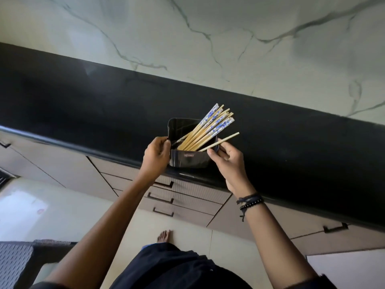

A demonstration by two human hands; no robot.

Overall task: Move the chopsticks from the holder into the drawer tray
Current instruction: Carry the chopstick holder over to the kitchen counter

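Holder point(190, 161) at the near edge of the black desk point(291, 142).
The left hand point(157, 154) grips the glossy, square holder's left wall; the right hand point(226, 161) pinches one plain wooden chopstick point(225, 140) at its right rim. The other chopsticks point(208, 128), slim with blue-patterned tops, lean inside.

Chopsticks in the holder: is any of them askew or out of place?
One plain chopstick sticks out alone over the right corner of the holder, pinched by the right hand. The other chopsticks lean together as one bundle. Nothing is spilled.
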